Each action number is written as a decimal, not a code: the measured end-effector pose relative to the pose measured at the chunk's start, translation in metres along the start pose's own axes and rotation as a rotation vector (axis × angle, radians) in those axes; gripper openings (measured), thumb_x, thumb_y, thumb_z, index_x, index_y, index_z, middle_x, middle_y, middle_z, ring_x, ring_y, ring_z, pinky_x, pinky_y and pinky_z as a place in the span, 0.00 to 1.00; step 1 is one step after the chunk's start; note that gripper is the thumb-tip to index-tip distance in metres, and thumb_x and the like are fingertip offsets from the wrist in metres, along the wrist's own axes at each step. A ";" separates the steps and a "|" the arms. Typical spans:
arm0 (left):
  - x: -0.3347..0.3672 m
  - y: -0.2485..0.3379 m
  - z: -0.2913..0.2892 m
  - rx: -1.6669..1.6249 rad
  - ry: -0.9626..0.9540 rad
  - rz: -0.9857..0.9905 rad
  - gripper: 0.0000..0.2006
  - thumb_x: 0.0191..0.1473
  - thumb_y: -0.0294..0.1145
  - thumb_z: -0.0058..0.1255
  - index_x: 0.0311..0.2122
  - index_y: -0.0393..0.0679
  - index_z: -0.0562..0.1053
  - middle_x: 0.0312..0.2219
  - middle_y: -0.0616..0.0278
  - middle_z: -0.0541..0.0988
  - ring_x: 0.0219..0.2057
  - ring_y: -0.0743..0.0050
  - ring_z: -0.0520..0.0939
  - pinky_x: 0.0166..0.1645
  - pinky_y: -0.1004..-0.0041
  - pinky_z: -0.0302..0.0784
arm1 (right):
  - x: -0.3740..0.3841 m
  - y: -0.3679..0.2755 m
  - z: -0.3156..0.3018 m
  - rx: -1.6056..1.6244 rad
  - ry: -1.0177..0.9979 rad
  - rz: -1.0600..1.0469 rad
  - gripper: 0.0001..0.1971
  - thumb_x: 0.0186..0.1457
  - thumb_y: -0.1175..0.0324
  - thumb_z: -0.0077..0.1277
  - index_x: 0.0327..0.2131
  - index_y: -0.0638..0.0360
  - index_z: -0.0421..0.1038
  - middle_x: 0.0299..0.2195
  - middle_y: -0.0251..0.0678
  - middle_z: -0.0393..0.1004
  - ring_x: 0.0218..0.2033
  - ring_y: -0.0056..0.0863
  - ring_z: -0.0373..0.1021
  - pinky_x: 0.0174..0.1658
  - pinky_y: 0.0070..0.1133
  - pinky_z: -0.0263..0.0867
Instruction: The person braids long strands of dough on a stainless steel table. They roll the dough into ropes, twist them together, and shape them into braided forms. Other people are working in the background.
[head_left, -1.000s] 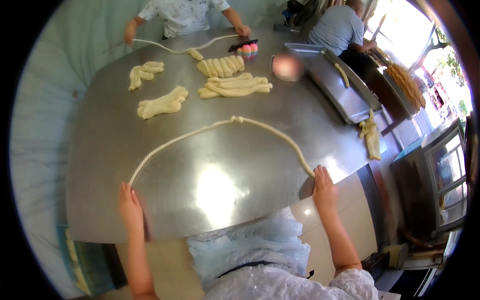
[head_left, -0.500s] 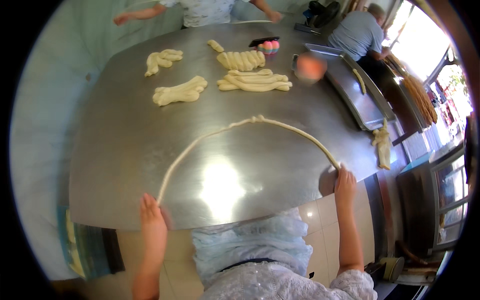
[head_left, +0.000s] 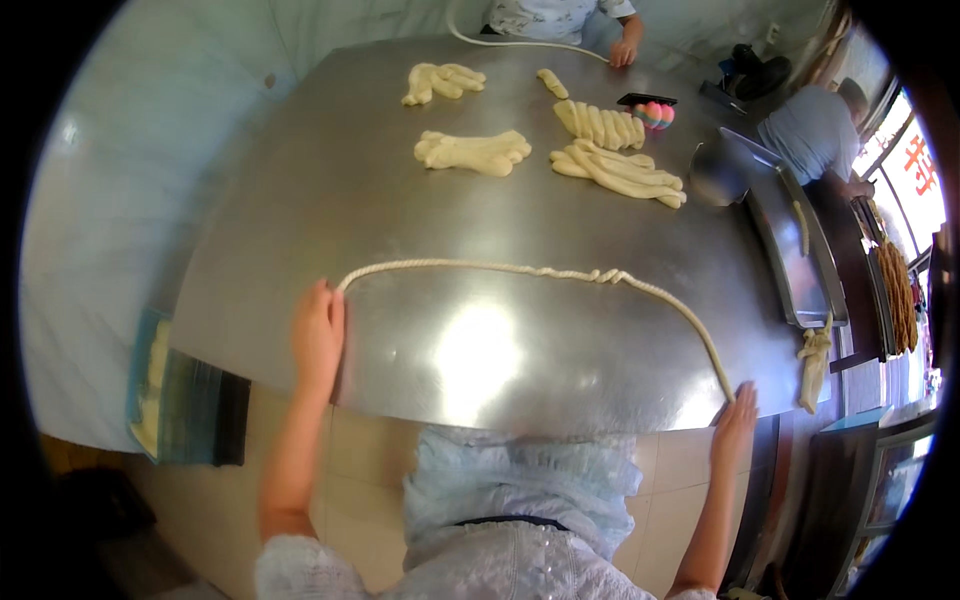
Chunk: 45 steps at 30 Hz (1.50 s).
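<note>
With the left hand [head_left: 318, 335] and right hand [head_left: 735, 420] each pinning 1 end of the twisted dough rope [head_left: 520, 270] arched across the steel desk [head_left: 330, 180], fingers closed flat on it, twisting looks underway, and lifting it would need both ends raised together.

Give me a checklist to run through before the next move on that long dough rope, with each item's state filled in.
1. Left hand on the left end of the dough rope: ok.
2. Right hand at the right end, by the table's near edge: ok.
3. Rope unbroken from end to end: ok.
4. Rope even along its length: not ok, a twisted knot sits right of the middle.
5. Steel table free around the rope: ok, the shaped dough pieces lie well behind it.
6. Firmness of each hand's hold: cannot tell.
</note>
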<state>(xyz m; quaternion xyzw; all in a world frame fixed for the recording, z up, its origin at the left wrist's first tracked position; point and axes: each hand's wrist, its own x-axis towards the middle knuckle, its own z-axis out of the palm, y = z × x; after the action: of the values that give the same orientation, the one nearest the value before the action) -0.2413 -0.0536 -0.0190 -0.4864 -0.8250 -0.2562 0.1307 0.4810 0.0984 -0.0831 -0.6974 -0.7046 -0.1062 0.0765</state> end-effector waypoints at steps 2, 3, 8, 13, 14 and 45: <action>0.037 -0.017 0.001 -0.119 -0.071 -0.051 0.13 0.64 0.33 0.46 0.43 0.33 0.75 0.42 0.43 0.78 0.40 0.42 0.79 0.47 0.56 0.74 | 0.038 0.031 0.015 -0.006 0.062 0.145 0.25 0.70 0.60 0.34 0.67 0.57 0.57 0.69 0.44 0.54 0.70 0.44 0.50 0.70 0.42 0.45; 0.057 -0.023 0.009 0.009 -0.026 -0.081 0.12 0.64 0.34 0.46 0.43 0.34 0.74 0.41 0.45 0.78 0.39 0.43 0.77 0.46 0.53 0.72 | 0.062 0.048 0.021 -0.098 0.042 0.303 0.26 0.70 0.58 0.33 0.67 0.57 0.56 0.69 0.45 0.54 0.69 0.46 0.51 0.70 0.42 0.45; 0.042 -0.023 0.028 0.208 0.042 -0.082 0.18 0.64 0.34 0.44 0.54 0.33 0.69 0.54 0.43 0.72 0.55 0.42 0.70 0.61 0.51 0.62 | 0.101 0.084 0.033 -0.264 0.240 0.306 0.20 0.68 0.63 0.37 0.57 0.62 0.68 0.51 0.50 0.70 0.53 0.51 0.67 0.56 0.40 0.63; -0.092 0.041 -0.023 0.245 -0.160 0.211 0.21 0.64 0.30 0.44 0.59 0.32 0.67 0.63 0.42 0.65 0.64 0.39 0.64 0.67 0.51 0.58 | 0.022 0.030 -0.005 -0.034 0.280 0.038 0.12 0.63 0.70 0.44 0.44 0.63 0.75 0.37 0.46 0.72 0.41 0.47 0.69 0.44 0.38 0.66; -0.105 0.043 -0.033 0.184 -0.285 0.200 0.18 0.64 0.29 0.44 0.57 0.33 0.69 0.60 0.43 0.69 0.62 0.41 0.67 0.66 0.51 0.61 | 0.013 0.026 -0.016 0.033 0.285 -0.094 0.10 0.62 0.71 0.46 0.42 0.62 0.76 0.37 0.45 0.72 0.41 0.46 0.69 0.44 0.37 0.66; 0.048 -0.049 -0.088 -0.971 -0.360 -0.135 0.14 0.64 0.34 0.51 0.52 0.42 0.73 0.37 0.65 0.80 0.36 0.81 0.79 0.44 0.78 0.75 | 0.255 0.210 -0.223 1.155 0.400 0.156 0.11 0.63 0.74 0.49 0.47 0.66 0.74 0.45 0.43 0.78 0.47 0.34 0.76 0.51 0.26 0.74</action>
<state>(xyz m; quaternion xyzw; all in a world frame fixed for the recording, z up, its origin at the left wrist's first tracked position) -0.3108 -0.0860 0.0627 -0.4730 -0.6501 -0.5296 -0.2707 0.6782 0.2885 0.2063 -0.5595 -0.5671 0.1699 0.5801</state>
